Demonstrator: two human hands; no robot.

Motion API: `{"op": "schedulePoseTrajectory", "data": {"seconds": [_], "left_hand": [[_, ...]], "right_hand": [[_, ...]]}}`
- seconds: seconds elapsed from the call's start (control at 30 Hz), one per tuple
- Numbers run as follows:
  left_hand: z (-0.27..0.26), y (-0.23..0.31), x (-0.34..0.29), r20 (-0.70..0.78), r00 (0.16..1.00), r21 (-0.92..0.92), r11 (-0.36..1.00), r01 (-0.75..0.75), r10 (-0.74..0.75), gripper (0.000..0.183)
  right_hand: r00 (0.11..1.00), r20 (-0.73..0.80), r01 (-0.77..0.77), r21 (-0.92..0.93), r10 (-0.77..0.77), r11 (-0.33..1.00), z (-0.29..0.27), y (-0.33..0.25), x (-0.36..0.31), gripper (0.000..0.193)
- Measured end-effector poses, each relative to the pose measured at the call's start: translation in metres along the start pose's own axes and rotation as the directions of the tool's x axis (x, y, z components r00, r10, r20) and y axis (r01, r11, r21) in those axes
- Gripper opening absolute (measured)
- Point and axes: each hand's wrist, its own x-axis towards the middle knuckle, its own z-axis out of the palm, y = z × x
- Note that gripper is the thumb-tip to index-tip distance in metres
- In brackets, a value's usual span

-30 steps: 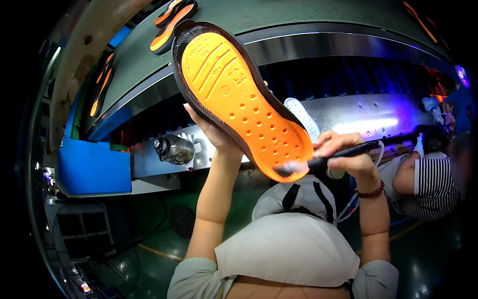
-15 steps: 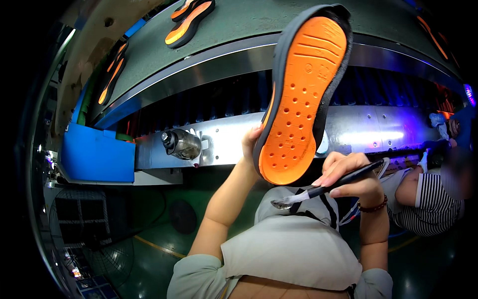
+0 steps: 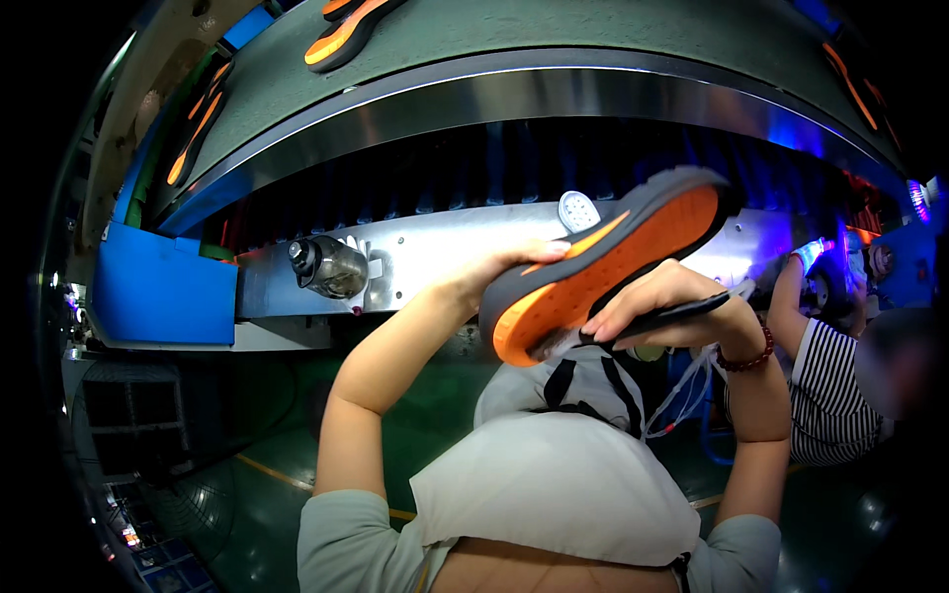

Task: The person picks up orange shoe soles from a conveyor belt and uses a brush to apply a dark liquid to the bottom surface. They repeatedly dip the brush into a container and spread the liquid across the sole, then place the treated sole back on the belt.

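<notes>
My left hand (image 3: 509, 265) is closed on the edge of a shoe sole (image 3: 633, 259), black outside with an orange inner face dotted with small holes. The sole is tilted, its rounded orange end low and towards me, its other end up to the right. My right hand (image 3: 667, 301) is closed round a brush (image 3: 682, 314) with a black handle and pale bristles. Its bristle tip lies at the orange face near the low end and seems to touch it; blur hides the exact contact.
Beyond a metal rail runs a green conveyor belt (image 3: 554, 25) carrying more orange-black soles (image 3: 346, 35). On the metal ledge (image 3: 425, 262) stand a bottle (image 3: 331, 269) and a white perforated oval piece (image 3: 578, 211). A person in stripes (image 3: 840, 395) works at right; a blue box (image 3: 168, 294) stands left.
The sole has come down and tilted over to the right. My right hand has brought the brush up to the sole's low end, from below it.
</notes>
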Motion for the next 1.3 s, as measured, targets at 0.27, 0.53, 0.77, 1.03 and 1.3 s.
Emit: {"op": "schedulePoseTrajectory", "data": {"seconds": [0.27, 0.53, 0.77, 1.03, 1.3], "left_hand": [[0.013, 0.000, -0.009, -0.152, 0.975, -0.071, 0.986, 0.154, -0.163, 0.046], [-0.004, -0.010, -0.018, -0.252, 0.954, -0.108, 0.985, 0.136, -0.159, 0.043], [-0.031, -0.015, -0.033, -0.298, 0.947, -0.131, 0.988, 0.086, -0.122, 0.042], [-0.056, -0.021, -0.042, -0.285, 0.955, -0.091, 0.994, 0.056, -0.080, 0.044], [-0.075, -0.019, -0.053, -0.328, 0.940, -0.107, 0.992, 0.060, -0.092, 0.044]], "right_hand": [[0.997, 0.067, -0.032, -0.125, 0.040, 0.992, -0.009, -0.013, 0.001, 0.014], [0.989, 0.121, -0.055, -0.212, 0.082, 0.976, -0.009, -0.027, 0.002, 0.015], [0.982, 0.113, -0.104, -0.348, 0.152, 0.932, -0.012, -0.026, -0.020, 0.015], [0.997, -0.041, -0.068, -0.225, 0.060, 0.972, -0.012, -0.014, -0.031, 0.018], [0.984, -0.161, -0.103, -0.162, 0.076, 0.981, -0.021, 0.007, -0.043, 0.021]]}}
